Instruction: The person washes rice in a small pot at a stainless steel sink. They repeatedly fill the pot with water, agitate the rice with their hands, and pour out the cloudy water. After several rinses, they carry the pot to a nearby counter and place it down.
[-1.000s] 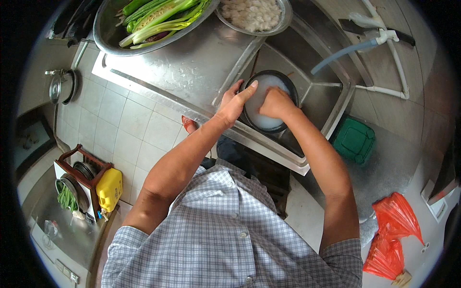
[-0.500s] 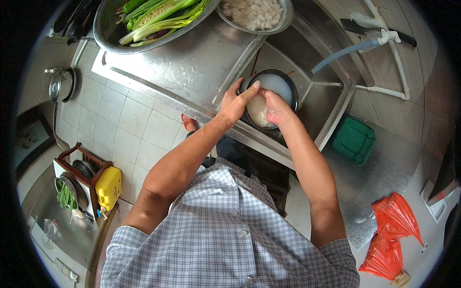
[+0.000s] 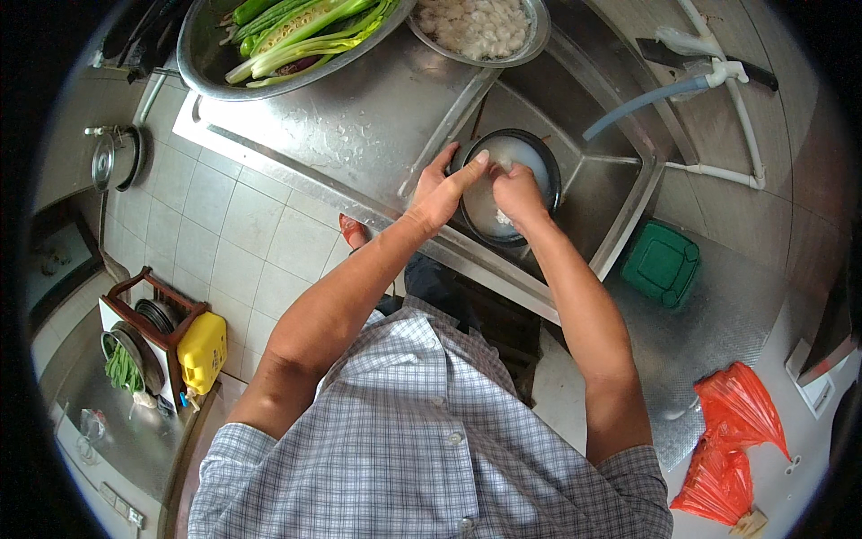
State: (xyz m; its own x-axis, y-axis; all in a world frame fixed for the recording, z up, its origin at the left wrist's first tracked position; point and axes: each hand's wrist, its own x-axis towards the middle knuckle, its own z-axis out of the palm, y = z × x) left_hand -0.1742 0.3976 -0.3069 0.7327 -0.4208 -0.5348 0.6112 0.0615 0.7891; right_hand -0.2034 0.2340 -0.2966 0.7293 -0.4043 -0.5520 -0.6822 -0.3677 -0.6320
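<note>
Steel sink point(image 3: 603, 208): left fingers point(image 3: 470, 171) grip dark pot point(image 3: 555, 180); right fingers point(image 3: 508, 180), hold unclear (yellow jug point(image 3: 205, 352) unreadable).

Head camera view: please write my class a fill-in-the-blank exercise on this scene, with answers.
1. The person's bare right hand is over the opening of the round dark pot, while the bare ____ hand grips its rim.
2. The small round metal bowl of pale pieces stands to the ____ of the large round metal bowl of green vegetables.
3. The square plastic container beside the rectangular steel sink is ____.

Missing words: left; right; green.
</note>
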